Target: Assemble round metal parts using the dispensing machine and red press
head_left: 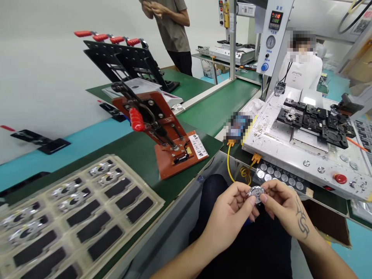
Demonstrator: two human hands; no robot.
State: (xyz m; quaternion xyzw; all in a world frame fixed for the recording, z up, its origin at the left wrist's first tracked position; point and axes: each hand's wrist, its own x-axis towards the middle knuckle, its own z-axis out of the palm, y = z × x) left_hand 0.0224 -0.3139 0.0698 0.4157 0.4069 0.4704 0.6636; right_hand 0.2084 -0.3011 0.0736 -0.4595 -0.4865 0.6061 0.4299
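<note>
A small round silver disc with raised lettering is held over my lap between both hands. The fingertips of my left hand pinch its left edge. On its right edge, the thumb and fingers of my right hand close in the same way. Just beyond my hands, a dark strip with several round silver stickers lies along the front of the white press machine. The underside of the disc is hidden from view.
A red-brown toggle-clamp fixture stands on the green bench at left. In front of it lies a plastic tray with chrome parts. Black jigs sit on the press, near its red button. Two people are farther back.
</note>
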